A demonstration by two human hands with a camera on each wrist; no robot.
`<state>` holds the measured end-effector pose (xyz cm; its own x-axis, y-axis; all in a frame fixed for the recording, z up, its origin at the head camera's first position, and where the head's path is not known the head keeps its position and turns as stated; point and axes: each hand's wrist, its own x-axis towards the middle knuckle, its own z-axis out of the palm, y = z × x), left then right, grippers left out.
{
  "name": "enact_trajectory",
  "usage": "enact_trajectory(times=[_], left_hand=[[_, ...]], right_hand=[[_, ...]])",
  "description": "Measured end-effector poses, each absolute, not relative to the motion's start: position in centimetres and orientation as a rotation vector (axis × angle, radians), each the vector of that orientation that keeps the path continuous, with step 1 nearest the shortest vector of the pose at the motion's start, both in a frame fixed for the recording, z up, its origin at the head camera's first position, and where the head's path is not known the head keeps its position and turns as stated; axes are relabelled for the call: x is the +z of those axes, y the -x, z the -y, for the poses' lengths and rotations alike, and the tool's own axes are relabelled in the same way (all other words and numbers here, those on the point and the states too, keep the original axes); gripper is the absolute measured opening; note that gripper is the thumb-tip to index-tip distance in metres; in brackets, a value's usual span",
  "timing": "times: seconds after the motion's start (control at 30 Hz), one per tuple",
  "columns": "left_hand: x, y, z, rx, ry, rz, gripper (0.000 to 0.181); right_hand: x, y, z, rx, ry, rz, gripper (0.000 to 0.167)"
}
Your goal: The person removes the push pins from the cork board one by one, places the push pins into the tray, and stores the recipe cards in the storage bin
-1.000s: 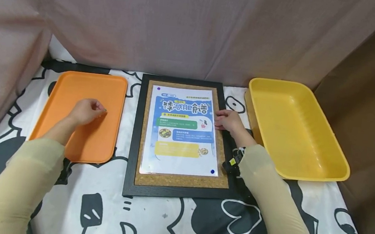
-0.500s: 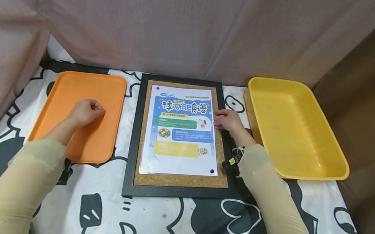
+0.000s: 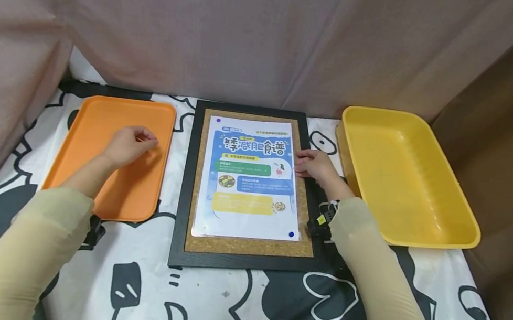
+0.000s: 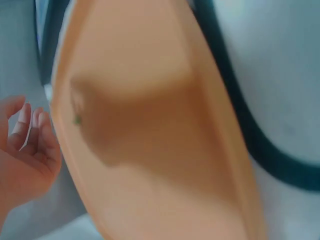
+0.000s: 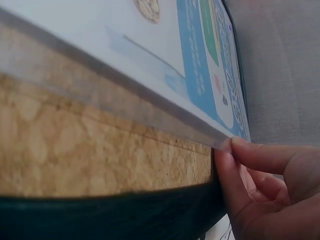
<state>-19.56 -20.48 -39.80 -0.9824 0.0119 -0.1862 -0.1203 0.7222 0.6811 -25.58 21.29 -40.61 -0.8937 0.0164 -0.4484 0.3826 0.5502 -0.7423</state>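
Above the orange tray (image 3: 126,193), my left hand (image 3: 129,146) hovers with loosely bent fingers. In the left wrist view its thumb and fingertips look apart, with no object visible between them. A tiny green thing (image 4: 77,120) shows on the tray by the hand's shadow; its kind is too blurred to tell. My right hand (image 3: 317,168) pinches the right edge of a laminated printed sheet (image 3: 244,227) between thumb and finger. The sheet lies on a black-framed cork board (image 3: 246,248), its edge raised off the cork. A purple pushpin (image 3: 218,120) and a blue pushpin (image 3: 291,234) sit at opposite corners.
A yellow basin (image 3: 408,180) stands right of the board, close to my right forearm. Patterned cloth (image 3: 201,307) covers the table. Brown curtains (image 3: 261,34) hang behind and at both sides.
My left hand has moved up and to the right over the tray, and a gap between its fingers now shows. The right hand keeps its pinch on the sheet's edge.
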Motion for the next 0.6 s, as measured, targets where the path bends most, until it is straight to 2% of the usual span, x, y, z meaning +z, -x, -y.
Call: enact_trajectory(times=[0.33,0.6], left_hand=[[-38.7,19.2,12.7,1.233,-0.227,-2.583,0.024],[-39.0,17.5,5.9,1.217,-0.54,-2.401,0.017]], right_hand=[[-40.6,25.6,-21.3,-1.281,-0.349,-2.39,0.049],[-40.5,25.4,-21.3,-1.283,-0.34,-2.398,0.049]])
